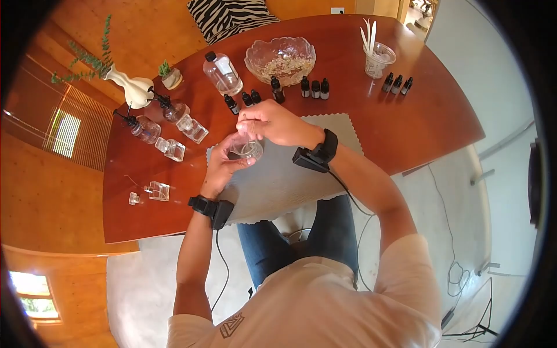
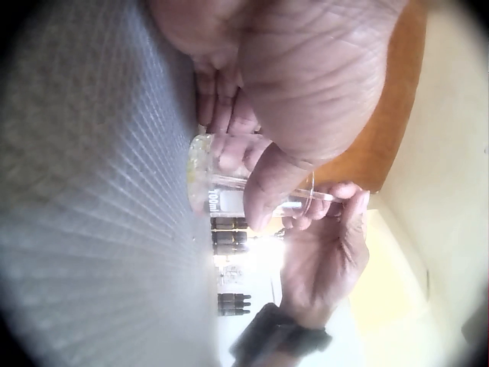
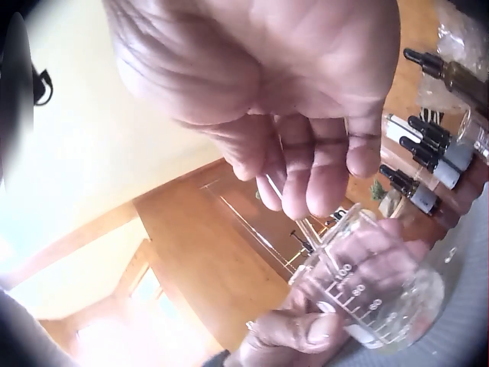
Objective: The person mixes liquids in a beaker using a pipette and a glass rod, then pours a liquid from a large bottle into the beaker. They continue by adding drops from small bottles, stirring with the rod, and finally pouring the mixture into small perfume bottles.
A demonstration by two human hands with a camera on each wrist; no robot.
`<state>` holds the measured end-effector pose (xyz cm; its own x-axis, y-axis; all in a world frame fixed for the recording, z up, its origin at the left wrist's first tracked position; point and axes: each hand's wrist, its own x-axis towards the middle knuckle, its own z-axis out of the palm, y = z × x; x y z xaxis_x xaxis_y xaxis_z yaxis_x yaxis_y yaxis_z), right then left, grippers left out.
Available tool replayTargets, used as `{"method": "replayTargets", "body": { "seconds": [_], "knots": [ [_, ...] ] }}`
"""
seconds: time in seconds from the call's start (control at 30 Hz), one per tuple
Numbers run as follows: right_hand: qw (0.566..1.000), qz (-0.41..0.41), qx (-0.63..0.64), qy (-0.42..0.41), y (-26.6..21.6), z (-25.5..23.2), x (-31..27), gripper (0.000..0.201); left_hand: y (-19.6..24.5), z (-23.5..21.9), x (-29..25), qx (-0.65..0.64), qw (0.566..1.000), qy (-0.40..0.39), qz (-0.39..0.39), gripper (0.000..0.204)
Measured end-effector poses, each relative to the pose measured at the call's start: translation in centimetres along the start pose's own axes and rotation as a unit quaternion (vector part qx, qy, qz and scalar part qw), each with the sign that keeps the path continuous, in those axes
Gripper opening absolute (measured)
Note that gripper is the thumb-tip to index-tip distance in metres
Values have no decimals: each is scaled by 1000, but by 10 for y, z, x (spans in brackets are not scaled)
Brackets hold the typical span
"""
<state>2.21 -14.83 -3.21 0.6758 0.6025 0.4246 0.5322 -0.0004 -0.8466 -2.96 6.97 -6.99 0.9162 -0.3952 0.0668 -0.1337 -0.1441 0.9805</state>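
A small glass beaker (image 1: 250, 151) with printed graduations stands on the grey cloth (image 1: 290, 174), a little clear liquid at its bottom (image 3: 416, 306). The left hand (image 1: 226, 159) grips the beaker round its side, thumb on the near side (image 2: 267, 183). Above the rim, the right hand (image 1: 272, 123) pinches a thin clear rod (image 2: 325, 196) between thumb and fingers (image 3: 298, 160). The rod slants down into the beaker; its lower part shows through the glass in the left wrist view.
Several black-capped dropper bottles (image 1: 277, 90) stand beyond the hands, with a clear bottle (image 1: 223, 75) and a glass bowl (image 1: 281, 61) behind. Square glass bottles (image 1: 174, 151), pump bottles (image 1: 145, 129) and a white vase (image 1: 132, 90) are at left. A cup (image 1: 378, 61) holds white sticks at right.
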Motion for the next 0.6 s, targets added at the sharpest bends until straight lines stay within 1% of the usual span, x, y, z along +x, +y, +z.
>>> {"method": "replayTargets", "body": {
  "seconds": [0.03, 0.13, 0.23, 0.33, 0.43, 0.53, 0.6],
  "knots": [
    [999, -15, -46, 17, 1, 0, 0, 24, 2, 1, 0, -5, 1000, 5, 4, 59],
    [994, -47, -19, 95, 6, 3, 2, 24, -2, -2, 1, -10, 1000, -3, 1, 63],
    [993, -67, -95, 31, 4, -1, 0, 23, -3, -3, 2, -10, 1000, -11, 6, 64],
    [998, 8, -2, 58, -4, 4, 0, 24, 1, -2, 1, -9, 1000, -5, 5, 63],
    [999, -16, -45, 6, 0, -3, 2, 26, -3, -4, 2, 3, 1000, -9, 8, 63],
    [993, -37, -80, 82, 3, 1, 3, 26, 0, -3, 1, 17, 1000, 0, 15, 63],
    [1000, 3, -11, 11, -2, -3, 0, 26, -4, -5, 1, 17, 1000, -1, 6, 64]
  ]
}}
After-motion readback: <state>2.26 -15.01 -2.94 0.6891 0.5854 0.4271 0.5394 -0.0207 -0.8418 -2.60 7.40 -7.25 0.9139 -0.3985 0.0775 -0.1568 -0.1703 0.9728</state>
